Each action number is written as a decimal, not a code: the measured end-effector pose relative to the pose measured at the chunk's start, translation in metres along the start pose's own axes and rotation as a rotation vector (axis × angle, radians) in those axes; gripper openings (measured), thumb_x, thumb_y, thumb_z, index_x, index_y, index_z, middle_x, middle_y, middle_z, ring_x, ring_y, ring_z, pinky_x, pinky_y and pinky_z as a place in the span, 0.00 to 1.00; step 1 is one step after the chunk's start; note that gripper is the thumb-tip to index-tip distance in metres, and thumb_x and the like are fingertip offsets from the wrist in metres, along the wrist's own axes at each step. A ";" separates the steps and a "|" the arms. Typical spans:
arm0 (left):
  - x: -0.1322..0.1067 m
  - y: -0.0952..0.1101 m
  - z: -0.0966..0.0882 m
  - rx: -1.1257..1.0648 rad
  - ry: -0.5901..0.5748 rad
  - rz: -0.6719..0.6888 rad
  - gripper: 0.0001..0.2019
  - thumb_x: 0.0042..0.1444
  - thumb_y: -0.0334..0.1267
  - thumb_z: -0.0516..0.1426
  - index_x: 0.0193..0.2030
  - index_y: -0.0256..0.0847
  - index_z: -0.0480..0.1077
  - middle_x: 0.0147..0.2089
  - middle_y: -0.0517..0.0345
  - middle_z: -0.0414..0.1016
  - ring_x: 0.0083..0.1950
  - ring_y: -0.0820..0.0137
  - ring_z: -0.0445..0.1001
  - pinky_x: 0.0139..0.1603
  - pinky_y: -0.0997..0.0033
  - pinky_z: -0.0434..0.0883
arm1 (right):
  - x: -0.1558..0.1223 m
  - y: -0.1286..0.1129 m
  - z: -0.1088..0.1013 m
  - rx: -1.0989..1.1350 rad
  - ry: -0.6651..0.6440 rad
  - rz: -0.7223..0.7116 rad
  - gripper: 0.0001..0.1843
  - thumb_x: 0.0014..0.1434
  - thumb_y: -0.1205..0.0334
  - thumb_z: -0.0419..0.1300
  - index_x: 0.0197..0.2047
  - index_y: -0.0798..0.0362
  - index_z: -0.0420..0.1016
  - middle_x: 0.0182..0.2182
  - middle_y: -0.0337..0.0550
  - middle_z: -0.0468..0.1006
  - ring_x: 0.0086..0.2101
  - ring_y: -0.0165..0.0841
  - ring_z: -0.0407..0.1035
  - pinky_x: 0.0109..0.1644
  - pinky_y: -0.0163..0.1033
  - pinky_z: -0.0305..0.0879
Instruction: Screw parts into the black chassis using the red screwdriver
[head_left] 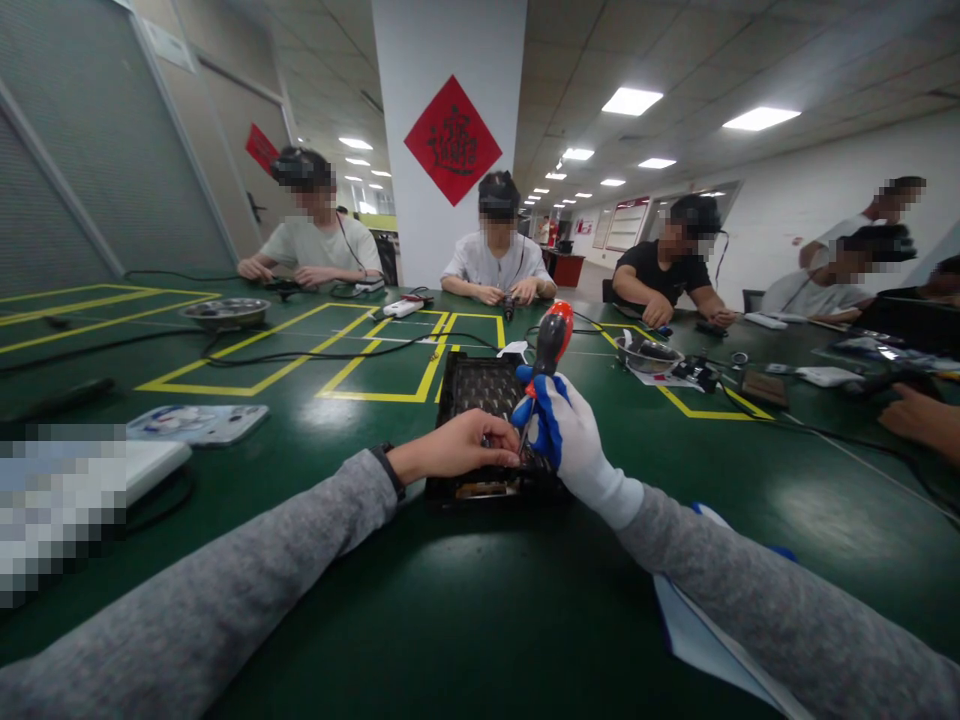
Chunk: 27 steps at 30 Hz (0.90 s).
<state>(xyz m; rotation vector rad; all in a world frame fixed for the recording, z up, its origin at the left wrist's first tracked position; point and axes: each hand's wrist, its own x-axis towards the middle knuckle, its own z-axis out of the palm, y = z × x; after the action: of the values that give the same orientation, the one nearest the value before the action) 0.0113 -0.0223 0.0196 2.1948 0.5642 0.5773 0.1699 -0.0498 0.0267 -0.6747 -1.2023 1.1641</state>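
A black rectangular tray-like case (450, 490) with a grid of small pockets lies on the green table in front of me. My right hand (574, 435), in a white glove with blue fingertips, grips a red and black screwdriver (553, 340), its handle up and its shaft slanting down toward the case's near part. My bare left hand (461, 445) rests over the case's near left side, fingertips pinched beside the screwdriver's tip. Whatever those fingers hold is too small or hidden to make out.
Left of me lie a phone (199, 424) and a white box (150, 475). Metal bowls (226, 313) (649, 354) stand on both sides. A black cable (322, 357) crosses the table. Blue and white cloth (709, 640) lies under my right forearm. Several people sit opposite.
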 end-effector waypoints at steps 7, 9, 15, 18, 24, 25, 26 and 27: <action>0.005 0.002 -0.005 0.015 -0.036 -0.024 0.13 0.47 0.43 0.61 0.32 0.33 0.73 0.31 0.56 0.75 0.33 0.73 0.71 0.38 0.75 0.67 | -0.001 -0.001 0.001 0.001 0.011 -0.029 0.20 0.55 0.49 0.54 0.46 0.52 0.67 0.18 0.33 0.70 0.14 0.21 0.57 0.16 0.27 0.55; 0.006 -0.001 -0.004 -0.030 -0.015 -0.037 0.13 0.46 0.43 0.61 0.31 0.32 0.73 0.30 0.55 0.75 0.32 0.73 0.71 0.37 0.75 0.67 | -0.001 -0.002 0.001 -0.002 0.014 -0.019 0.20 0.55 0.49 0.55 0.46 0.53 0.66 0.19 0.33 0.70 0.14 0.22 0.58 0.16 0.27 0.55; 0.005 -0.005 -0.002 -0.059 -0.028 -0.010 0.12 0.49 0.41 0.60 0.32 0.32 0.74 0.32 0.54 0.77 0.34 0.72 0.73 0.39 0.75 0.68 | -0.002 -0.005 0.002 -0.030 0.029 0.003 0.19 0.56 0.49 0.53 0.45 0.54 0.67 0.19 0.33 0.69 0.14 0.21 0.58 0.15 0.26 0.54; 0.004 -0.003 -0.002 -0.056 -0.053 0.013 0.12 0.50 0.41 0.59 0.34 0.33 0.75 0.34 0.54 0.77 0.35 0.72 0.73 0.41 0.75 0.68 | -0.002 -0.006 0.003 0.007 0.021 0.012 0.18 0.56 0.51 0.54 0.44 0.54 0.67 0.19 0.32 0.69 0.13 0.21 0.58 0.15 0.26 0.54; 0.004 -0.001 -0.001 -0.017 0.016 -0.020 0.13 0.47 0.42 0.61 0.31 0.32 0.73 0.30 0.56 0.75 0.32 0.74 0.71 0.37 0.76 0.67 | -0.001 -0.004 0.003 0.027 0.005 -0.009 0.18 0.54 0.51 0.56 0.44 0.54 0.66 0.19 0.32 0.69 0.14 0.21 0.58 0.15 0.26 0.55; 0.004 -0.001 -0.001 -0.019 0.028 -0.024 0.12 0.46 0.42 0.61 0.30 0.32 0.73 0.29 0.57 0.74 0.31 0.74 0.70 0.36 0.76 0.67 | -0.001 -0.004 0.003 0.024 0.003 -0.013 0.18 0.54 0.51 0.56 0.44 0.53 0.66 0.19 0.32 0.69 0.14 0.21 0.58 0.16 0.26 0.55; 0.004 -0.001 0.000 -0.025 0.031 -0.022 0.12 0.46 0.42 0.62 0.29 0.32 0.72 0.29 0.57 0.74 0.31 0.74 0.70 0.36 0.76 0.67 | -0.001 -0.004 0.002 0.022 0.003 -0.014 0.18 0.55 0.50 0.56 0.44 0.53 0.66 0.19 0.32 0.69 0.14 0.21 0.58 0.16 0.26 0.55; 0.004 -0.001 0.000 -0.031 0.028 -0.016 0.12 0.47 0.41 0.61 0.29 0.32 0.72 0.29 0.57 0.74 0.31 0.74 0.70 0.37 0.76 0.67 | -0.001 -0.004 0.002 0.020 0.004 -0.011 0.19 0.55 0.50 0.56 0.45 0.53 0.66 0.19 0.32 0.69 0.14 0.21 0.59 0.16 0.26 0.55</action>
<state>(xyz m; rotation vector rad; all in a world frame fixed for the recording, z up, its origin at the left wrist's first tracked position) 0.0139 -0.0193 0.0198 2.1545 0.5828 0.6049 0.1689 -0.0525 0.0301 -0.6539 -1.1887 1.1636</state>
